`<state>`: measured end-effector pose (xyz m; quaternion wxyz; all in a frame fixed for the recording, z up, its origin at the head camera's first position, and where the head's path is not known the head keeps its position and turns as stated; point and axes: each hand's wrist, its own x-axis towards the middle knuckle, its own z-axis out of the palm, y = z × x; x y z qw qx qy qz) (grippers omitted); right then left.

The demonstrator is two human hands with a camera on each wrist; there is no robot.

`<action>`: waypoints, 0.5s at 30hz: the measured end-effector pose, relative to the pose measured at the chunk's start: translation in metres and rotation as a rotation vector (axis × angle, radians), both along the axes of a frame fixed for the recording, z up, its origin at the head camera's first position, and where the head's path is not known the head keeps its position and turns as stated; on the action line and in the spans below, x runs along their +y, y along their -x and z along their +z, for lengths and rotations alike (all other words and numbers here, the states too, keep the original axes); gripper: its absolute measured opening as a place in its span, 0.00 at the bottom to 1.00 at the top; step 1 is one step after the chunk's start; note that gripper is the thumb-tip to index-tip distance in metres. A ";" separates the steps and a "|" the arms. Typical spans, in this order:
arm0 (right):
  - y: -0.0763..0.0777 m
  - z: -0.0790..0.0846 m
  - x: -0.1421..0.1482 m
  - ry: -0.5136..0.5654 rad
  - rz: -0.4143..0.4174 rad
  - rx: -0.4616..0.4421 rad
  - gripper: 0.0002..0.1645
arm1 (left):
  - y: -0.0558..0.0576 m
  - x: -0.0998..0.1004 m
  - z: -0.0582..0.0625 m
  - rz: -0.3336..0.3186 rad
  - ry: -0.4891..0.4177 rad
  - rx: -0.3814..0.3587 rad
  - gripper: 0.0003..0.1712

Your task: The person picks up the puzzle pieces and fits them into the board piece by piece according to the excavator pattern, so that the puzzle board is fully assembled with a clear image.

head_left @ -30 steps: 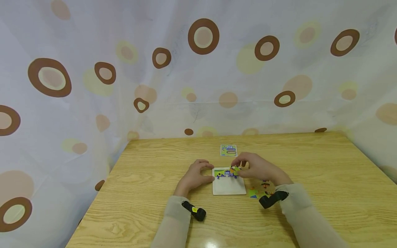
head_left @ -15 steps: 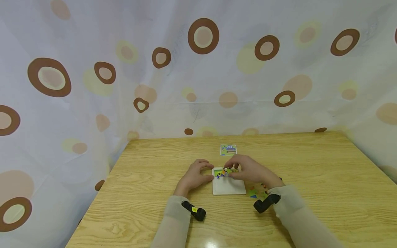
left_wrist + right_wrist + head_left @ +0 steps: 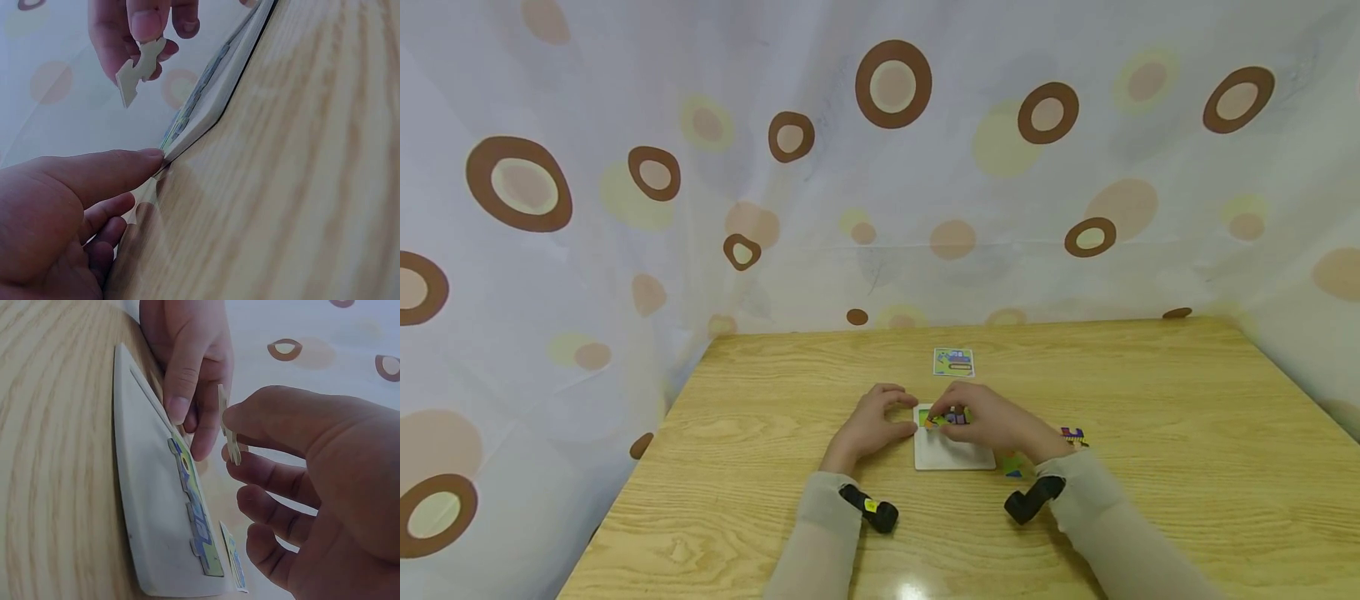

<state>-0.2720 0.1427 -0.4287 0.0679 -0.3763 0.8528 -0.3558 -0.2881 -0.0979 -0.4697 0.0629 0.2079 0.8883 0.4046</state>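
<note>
A white square puzzle tray [image 3: 953, 455] lies on the table, with a row of joined jigsaw pieces [image 3: 195, 512] along its far side. Beside the tray's left edge is my left hand [image 3: 868, 427]; its straight thumb [image 3: 119, 172] touches the border near a corner. Above the tray's far left part, my right hand [image 3: 988, 423] pinches a jigsaw piece [image 3: 142, 67] between thumb and fingers. The wrist views show this piece raised clear of the tray, its pale back and edge visible. From the head, my right fingers cover part of the row.
Behind the tray lies a small picture card [image 3: 953, 362]. Loose jigsaw pieces [image 3: 1013, 465] lie right of the tray, partly hidden under my right forearm, with another dark patterned piece [image 3: 1073, 435] farther right. A spotted cloth [image 3: 820, 200] hangs behind the wooden table [image 3: 737, 417].
My right hand has moved left over the tray with the jigsaw piece, from its far right corner to the left end of the row. My left hand stays at the edge.
</note>
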 end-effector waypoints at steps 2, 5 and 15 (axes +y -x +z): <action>0.000 -0.001 -0.002 -0.014 -0.003 0.003 0.12 | 0.000 -0.001 0.000 -0.007 0.002 0.006 0.20; 0.001 -0.004 -0.004 -0.022 0.007 0.010 0.12 | 0.001 -0.001 -0.001 -0.017 -0.004 0.014 0.20; 0.004 -0.013 -0.008 -0.070 0.037 0.030 0.12 | 0.000 -0.001 0.001 -0.006 -0.001 0.010 0.19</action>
